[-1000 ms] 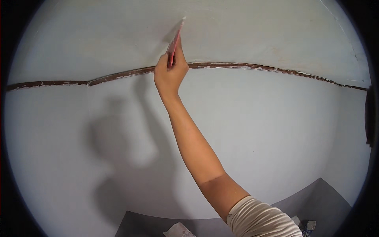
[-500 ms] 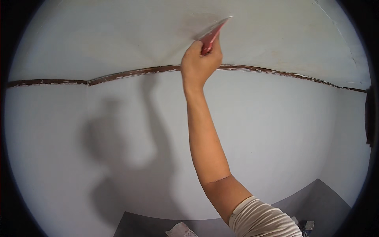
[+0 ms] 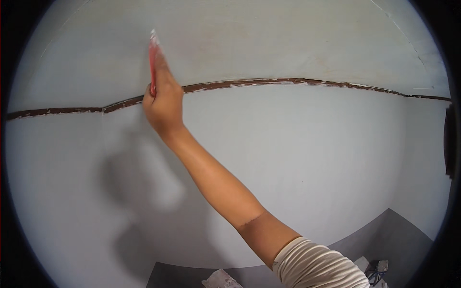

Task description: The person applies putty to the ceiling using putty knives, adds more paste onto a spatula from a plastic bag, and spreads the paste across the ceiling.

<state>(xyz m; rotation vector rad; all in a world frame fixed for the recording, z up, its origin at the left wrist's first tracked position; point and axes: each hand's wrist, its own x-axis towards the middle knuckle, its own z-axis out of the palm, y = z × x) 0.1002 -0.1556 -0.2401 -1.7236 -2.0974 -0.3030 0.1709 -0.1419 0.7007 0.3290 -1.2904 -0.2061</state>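
My right hand (image 3: 163, 105), raised high on an arm that reaches up from the lower right, is closed round a red scraper (image 3: 154, 57) with whitish material at its tip. The scraper stands nearly edge-on to me against the pale ceiling (image 3: 269, 43), left of the middle; whether it touches the surface I cannot tell. Just below runs a brown trim strip (image 3: 269, 82), flecked with white, with my hand overlapping it in the view. My left hand is out of view.
A pale wall (image 3: 297, 158) fills the middle and carries my shadow. At the bottom are a dark grey surface (image 3: 394, 235), a whitish crumpled item (image 3: 220, 279) and a small object with cords (image 3: 382, 266). A dark object (image 3: 449, 139) is at the far right edge.
My right hand and scraper moved right between the first two frames, then swung well to the left and a little lower, with the scraper turning more upright.
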